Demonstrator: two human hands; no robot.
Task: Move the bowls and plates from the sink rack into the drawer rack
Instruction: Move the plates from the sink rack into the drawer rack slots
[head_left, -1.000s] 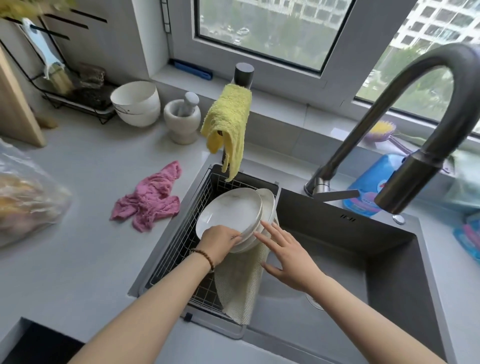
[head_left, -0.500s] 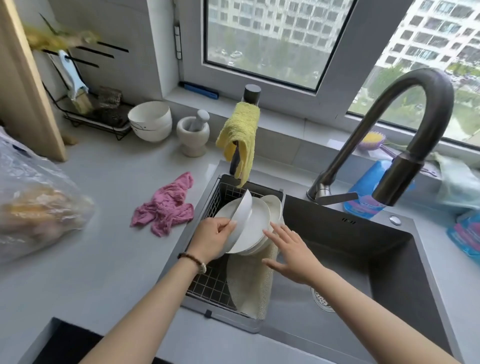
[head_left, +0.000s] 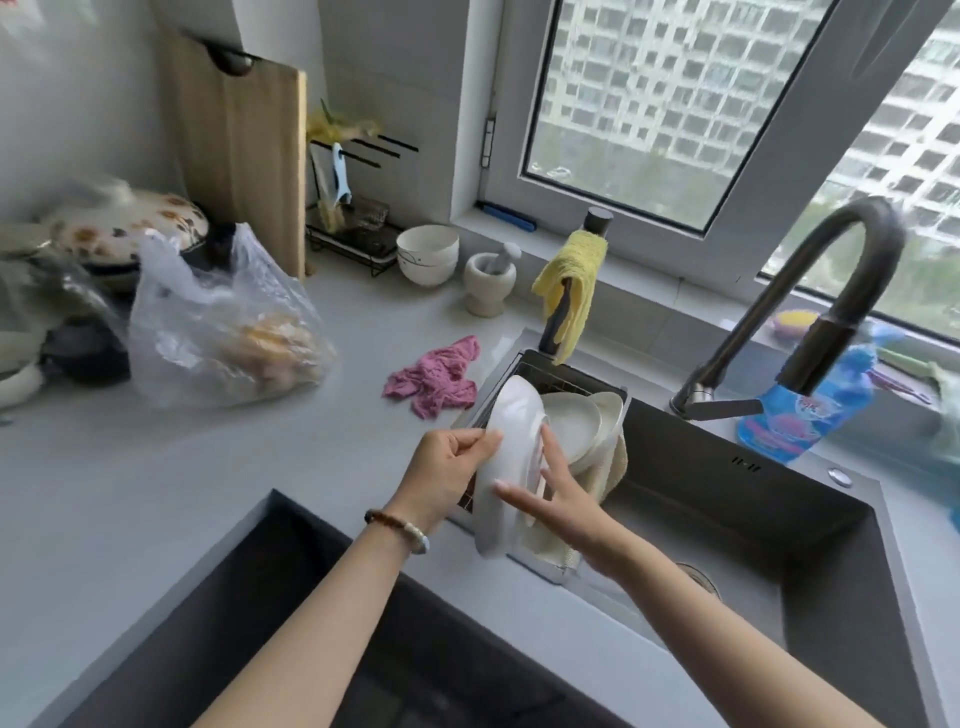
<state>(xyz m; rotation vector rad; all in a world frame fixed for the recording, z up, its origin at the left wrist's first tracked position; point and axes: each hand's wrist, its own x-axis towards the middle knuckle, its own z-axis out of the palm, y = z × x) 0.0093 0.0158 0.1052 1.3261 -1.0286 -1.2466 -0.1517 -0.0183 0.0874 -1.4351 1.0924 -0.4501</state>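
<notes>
While tilted nearly on edge above the sink rack (head_left: 566, 375), the white plate (head_left: 511, 436) is pinched at its rim by the left grip (head_left: 447, 467); the right grip (head_left: 563, 501), fingers straight, touches its inner face. Remaining plates (head_left: 574, 423) lean in the rack behind. A pink cloth (head_left: 434, 376) lies crumpled on the grey tabletop (head_left: 208, 493) just left of the rack.
</notes>
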